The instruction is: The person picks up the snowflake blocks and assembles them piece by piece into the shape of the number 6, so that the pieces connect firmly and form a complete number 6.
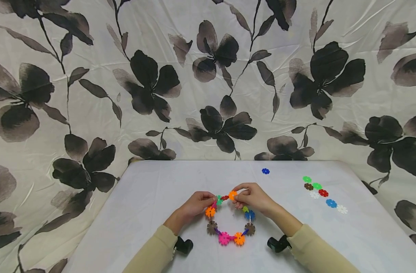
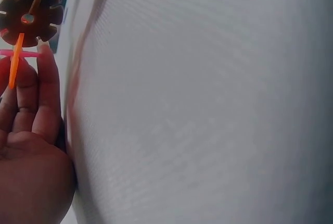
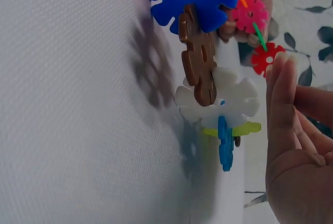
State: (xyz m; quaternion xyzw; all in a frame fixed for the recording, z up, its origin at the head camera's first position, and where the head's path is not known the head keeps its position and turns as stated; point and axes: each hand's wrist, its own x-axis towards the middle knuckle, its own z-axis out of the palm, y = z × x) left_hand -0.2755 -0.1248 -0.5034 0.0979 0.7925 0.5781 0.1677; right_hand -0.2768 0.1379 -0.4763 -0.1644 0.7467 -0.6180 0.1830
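Slotted flower-shaped plastic discs are linked in a ring on the table, with pink (image 1: pixel 224 238), orange (image 1: pixel 239 239), brown (image 1: pixel 250 229) and blue (image 1: pixel 250 215) discs along its near and right sides. My left hand (image 1: pixel 197 204) pinches the ring's far left part, beside a green disc (image 1: pixel 219 200). With thumb and fingertips, my right hand (image 1: pixel 256 198) pinches an orange disc (image 1: pixel 233 195) beside a red disc (image 1: pixel 224 197). A white disc (image 3: pixel 223 96) joins the brown disc (image 3: pixel 202 60) in the right wrist view. Whether the orange and red discs are joined, I cannot tell.
Loose discs, among them green (image 1: pixel 307 179), red (image 1: pixel 323 193), blue (image 1: pixel 331 203) and white (image 1: pixel 342 209), lie at the table's right. A single dark blue disc (image 1: pixel 265 171) lies near the far edge. A floral cloth (image 1: pixel 221 94) hangs behind the white table (image 1: pixel 143 189).
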